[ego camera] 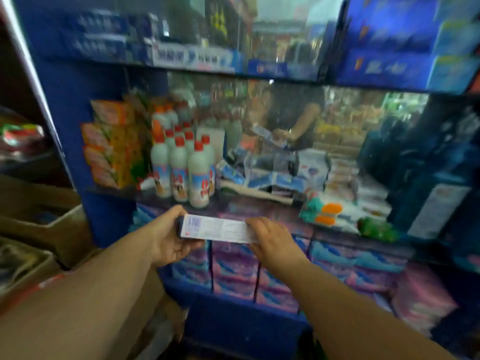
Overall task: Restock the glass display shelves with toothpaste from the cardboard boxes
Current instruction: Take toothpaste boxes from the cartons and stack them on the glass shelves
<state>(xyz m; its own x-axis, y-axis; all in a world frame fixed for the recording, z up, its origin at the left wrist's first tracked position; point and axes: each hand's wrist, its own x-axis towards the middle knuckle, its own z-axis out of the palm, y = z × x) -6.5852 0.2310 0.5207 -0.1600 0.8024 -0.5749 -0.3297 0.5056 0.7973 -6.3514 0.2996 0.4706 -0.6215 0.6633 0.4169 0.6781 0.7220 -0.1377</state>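
Observation:
I hold a long toothpaste box (217, 228) level in front of the glass display shelves, its white printed side facing me. My left hand (170, 236) grips its left end, fingers curled round it. My right hand (272, 239) grips the right end from above. The box hovers just before the edge of the middle glass shelf (259, 203). Stacked pink and blue toothpaste boxes (233, 268) fill the shelf below. More blue toothpaste boxes (192, 58) lie on the upper shelf. A cardboard box (145, 302) sits low at the left under my left forearm.
White bottles with red caps (181, 165) stand on the middle shelf beside orange packets (111, 146). The mirrored back shows a reflected person and loose boxes (272, 175). Green and orange items (322, 211) lie to the right. Blue cartons (410, 42) fill the upper right. Cartons and bins (39, 224) crowd the left.

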